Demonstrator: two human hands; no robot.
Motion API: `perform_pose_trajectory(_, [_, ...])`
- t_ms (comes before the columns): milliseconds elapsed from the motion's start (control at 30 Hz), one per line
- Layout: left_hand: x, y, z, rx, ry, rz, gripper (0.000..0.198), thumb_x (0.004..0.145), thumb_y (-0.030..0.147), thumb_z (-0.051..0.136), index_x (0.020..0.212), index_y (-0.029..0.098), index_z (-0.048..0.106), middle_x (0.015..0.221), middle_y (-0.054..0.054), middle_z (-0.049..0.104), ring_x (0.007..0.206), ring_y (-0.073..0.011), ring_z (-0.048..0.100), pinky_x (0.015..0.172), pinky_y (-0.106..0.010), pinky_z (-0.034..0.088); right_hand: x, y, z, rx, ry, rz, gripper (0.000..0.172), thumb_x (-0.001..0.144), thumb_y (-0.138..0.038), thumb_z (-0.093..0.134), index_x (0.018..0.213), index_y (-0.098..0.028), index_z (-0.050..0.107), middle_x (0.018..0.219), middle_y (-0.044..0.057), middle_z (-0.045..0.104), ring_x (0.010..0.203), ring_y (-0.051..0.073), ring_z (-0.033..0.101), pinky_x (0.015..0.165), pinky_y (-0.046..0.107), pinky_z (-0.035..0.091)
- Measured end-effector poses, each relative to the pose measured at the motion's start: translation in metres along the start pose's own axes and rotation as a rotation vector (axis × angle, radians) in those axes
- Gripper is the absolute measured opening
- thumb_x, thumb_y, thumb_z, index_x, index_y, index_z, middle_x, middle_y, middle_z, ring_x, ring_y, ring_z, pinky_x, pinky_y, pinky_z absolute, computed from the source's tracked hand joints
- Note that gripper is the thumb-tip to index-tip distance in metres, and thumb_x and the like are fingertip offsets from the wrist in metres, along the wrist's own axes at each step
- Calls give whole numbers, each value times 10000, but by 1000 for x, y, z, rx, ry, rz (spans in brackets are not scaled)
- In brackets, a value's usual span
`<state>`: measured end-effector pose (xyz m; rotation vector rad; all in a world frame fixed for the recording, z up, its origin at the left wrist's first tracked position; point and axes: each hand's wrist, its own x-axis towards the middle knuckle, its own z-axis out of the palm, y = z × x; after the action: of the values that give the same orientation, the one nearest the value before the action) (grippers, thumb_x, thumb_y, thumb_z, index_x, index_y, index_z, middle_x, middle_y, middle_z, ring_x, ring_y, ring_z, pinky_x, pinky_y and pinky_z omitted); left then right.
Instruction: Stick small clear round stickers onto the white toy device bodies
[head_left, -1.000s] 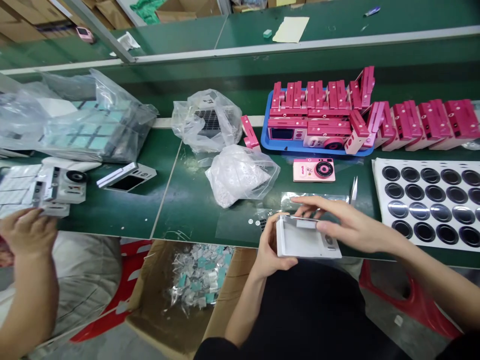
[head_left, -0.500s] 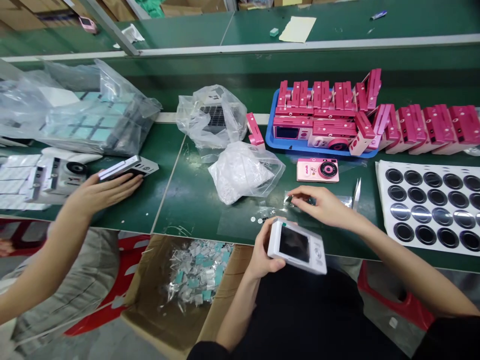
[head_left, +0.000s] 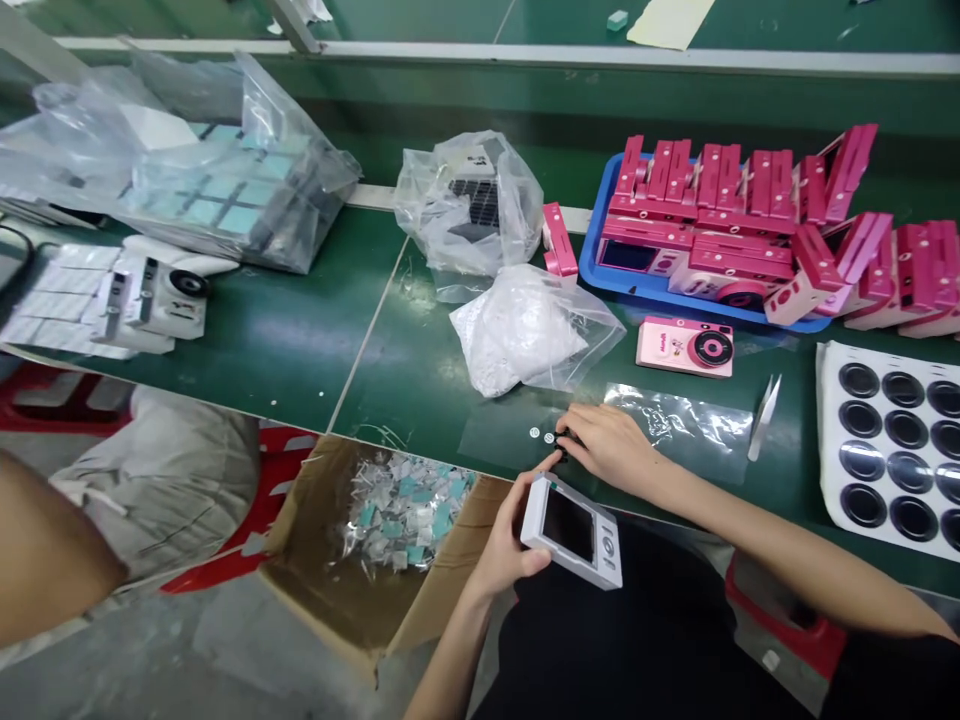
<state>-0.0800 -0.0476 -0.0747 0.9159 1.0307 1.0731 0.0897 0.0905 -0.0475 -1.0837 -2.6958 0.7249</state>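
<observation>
Head view: your left grip (head_left: 502, 545) is clamped on the white camera body (head_left: 574, 530), sitting 7 o'clock from your closed right grip (head_left: 611, 447).

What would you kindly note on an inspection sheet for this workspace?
surface: green workbench, a few white specks
job's things: white camera body with dark screen; small black piece; clear film
clutter: plastic bags; blue tray of pink camera bodies; sheet of black round stickers; tweezers
grips: left hand holds the camera body; right hand has its fingertips at the black piece
cables: nothing seen
surroundings: cardboard box of scraps below the bench; co-worker's arm at left
</observation>
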Motion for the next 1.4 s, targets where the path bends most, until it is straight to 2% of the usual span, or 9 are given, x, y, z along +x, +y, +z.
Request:
perform_pose_trajectory(367, [3, -1, 0, -63, 43, -27, 835, 619, 687, 779, 1257, 201, 544, 1473, -177, 478, 1174, -345, 568, 957, -392, 455, -7, -7, 2, 303, 29, 134, 122, 967, -180, 487, 877, -189, 569, 842, 22, 592, 724, 157, 517, 747, 338, 372])
perform_pose_trajectory(500, [-1, 4, 1, -126, 68, 8, 829, 620, 643, 806, 1273, 217, 524, 1504, -182, 443, 1200, -343, 560, 998, -418, 448, -27, -8, -19, 716, 80, 232, 95, 942, -236, 541, 853, -212, 563, 842, 4, 531, 749, 147, 507, 734, 311, 424])
perform_pose_trajectory(600, [-4, 11, 4, -180, 41, 63, 806, 637, 571, 825, 1296, 261, 481, 1444, -162, 511, 1221, -341, 563, 1010, -452, 457, -51, -10, -36, 870, 48, 272, 113, 930, -268, 567, 828, -220, 565, 929, 16, 548, 877, 163, 542, 824, 327, 455])
perform_pose_trajectory(767, [-2, 18, 15, -190, -40, 127, 792, 657, 468, 845, 1315, 280, 447, 1385, -153, 555, 1259, -346, 553, 1033, -481, 454, -79, -14, -45, 891, -40, 286, 101, 952, -244, 509, 860, -227, 547, 1009, 24, 571, 936, 167, 565, 870, 351, 470])
perform_pose_trajectory(1000, [-2, 20, 25, -63, -51, 162, 792, 651, 480, 848, 1312, 277, 461, 1361, -172, 568, 1230, -351, 577, 1013, -491, 472, -90, -6, -55, 801, -142, 226, 128, 975, -293, 479, 892, -223, 546, 1027, 38, 583, 952, 179, 582, 890, 382, 482])
perform_pose_trajectory(1067, [-3, 21, 25, -15, -89, 182, 786, 648, 456, 857, 1312, 282, 475, 1354, -169, 573, 1244, -354, 569, 1028, -497, 462, -90, 1, -56, 883, -182, 240, 95, 943, -313, 546, 977, -227, 567, 1076, 40, 597, 978, 175, 598, 915, 379, 492])
perform_pose_trajectory(1200, [-5, 27, 25, 44, -153, 210, 810, 616, 428, 892, 1308, 294, 495, 1351, -160, 575, 1297, -384, 523, 1076, -544, 417, -90, 11, -53, 1130, -363, 336, 257, 872, -333, 639, 1091, -204, 604, 1029, 46, 668, 897, 171, 652, 803, 331, 530])
perform_pose_trajectory(1300, [-5, 30, 25, 69, -190, 239, 817, 618, 412, 902, 1320, 314, 493, 1358, -143, 579, 1319, -383, 504, 1089, -548, 408, -90, 10, -51, 1159, -329, 366, 209, 857, -329, 652, 1008, -184, 650, 942, 35, 692, 864, 168, 651, 782, 317, 521])
perform_pose_trajectory(1400, [-4, 32, 26, 70, -205, 243, 817, 628, 412, 901, 1326, 329, 487, 1387, -133, 565, 1328, -374, 500, 1100, -546, 399, -93, 7, -50, 1139, -243, 363, 224, 860, -343, 659, 1025, -192, 665, 1010, 40, 695, 912, 170, 647, 826, 326, 516])
